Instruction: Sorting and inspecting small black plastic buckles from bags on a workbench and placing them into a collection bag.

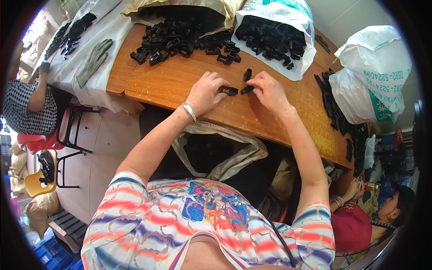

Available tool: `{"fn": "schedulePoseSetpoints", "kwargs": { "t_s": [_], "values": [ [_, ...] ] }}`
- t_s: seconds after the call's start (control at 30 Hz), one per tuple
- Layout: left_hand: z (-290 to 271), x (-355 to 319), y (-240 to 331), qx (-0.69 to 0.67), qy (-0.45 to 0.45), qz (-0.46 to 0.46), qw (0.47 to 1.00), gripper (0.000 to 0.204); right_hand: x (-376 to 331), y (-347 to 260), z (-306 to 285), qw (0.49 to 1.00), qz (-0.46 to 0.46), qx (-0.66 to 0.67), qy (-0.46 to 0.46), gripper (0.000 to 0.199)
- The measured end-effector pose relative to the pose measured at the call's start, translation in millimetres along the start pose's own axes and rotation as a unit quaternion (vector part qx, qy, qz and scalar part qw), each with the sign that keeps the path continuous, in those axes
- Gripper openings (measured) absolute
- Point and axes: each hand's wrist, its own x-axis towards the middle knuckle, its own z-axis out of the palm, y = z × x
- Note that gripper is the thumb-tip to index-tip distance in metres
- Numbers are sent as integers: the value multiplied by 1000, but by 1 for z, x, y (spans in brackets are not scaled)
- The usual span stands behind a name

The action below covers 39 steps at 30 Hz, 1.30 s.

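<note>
Over the wooden table [175, 83], my left hand [207, 93] pinches a black plastic buckle part [229, 91] with an opening through it. My right hand [270, 93] is closed on a smaller black plastic piece [246, 89], just right of the buckle part and apart from it. Another black piece [248, 74] lies on the table beyond the right fingertips. At the back left, a heap of similar black parts [168, 40] spills out of a tan sack [234, 11]. A white bag [294, 72] full of black parts lies open to its right.
An open sack [252, 155] with dark contents sits below the table edge at my lap. Black strips [330, 101] and white bags [373, 67] line the right side. One person [355, 225] works at right, another [33, 103] at left by a grey glove [93, 60].
</note>
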Motion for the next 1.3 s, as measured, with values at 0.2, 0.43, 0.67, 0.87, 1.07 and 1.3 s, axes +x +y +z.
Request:
{"fn": "schedulePoseSetpoints", "kwargs": {
  "t_s": [0.2, 0.43, 0.67, 0.87, 1.07, 1.3],
  "values": [
    [2, 1, -1, 2, 4, 2, 1000, 27, 0, 2, 15, 998, 52, -14, -21, 20],
    [-2, -2, 3, 14, 28, -13, 999, 26, -9, 5, 19, 994, 107, 5, 6, 21],
    [0, 0, -3, 32, 17, -8, 999, 25, -13, -21, 25, 990, 74, 99, 74, 22],
    [2, 1, -3, 24, 11, -11, 1000, 24, 2, -48, 40, 990, 23, 106, 94, 20],
    [1, 1, -6, 24, 11, -20, 999, 23, 2, -56, 43, 999, -10, -16, 49, 24],
    [1, 2, -3, 27, 2, -18, 999, 20, -2, -57, 54, 991, -54, -105, 64, 31]
  ]
}}
